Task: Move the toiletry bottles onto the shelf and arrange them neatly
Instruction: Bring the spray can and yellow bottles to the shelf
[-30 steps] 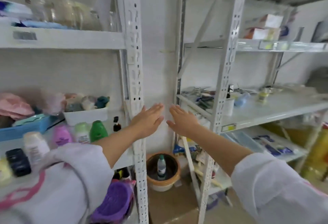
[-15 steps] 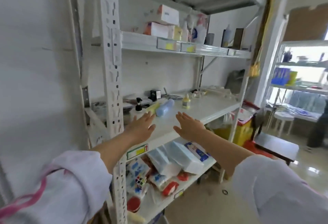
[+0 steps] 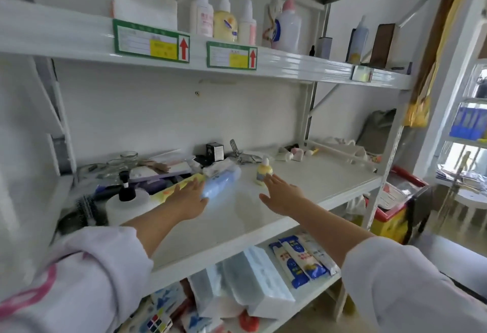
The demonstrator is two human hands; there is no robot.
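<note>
The view swings from the gap between racks to the right-hand rack, where both flat hands now reach over the middle shelf (image 3: pixel 303 195), left hand (image 3: pixel 188 201) beside the lying blue bottle (image 3: pixel 221 182), right hand (image 3: pixel 283 195) near the small yellow bottle (image 3: pixel 263 173).

A pale blue bottle (image 3: pixel 222 182), a small yellow bottle (image 3: pixel 263 173), a black-pumped white bottle (image 3: pixel 126 201), white shelf (image 3: pixel 303 187), green-bordered labels (image 3: pixel 151 42) with red arrows.

Left sleeve (image 3: pixel 79 277): white, loose, pushed up the forearm; pink looping mark near the cuff.
Right sleeve (image 3: pixel 411 288): white, plain, pushed up the forearm.
Left hand (image 3: pixel 188 199): bare.
Right hand (image 3: pixel 282 195): bare.
</note>
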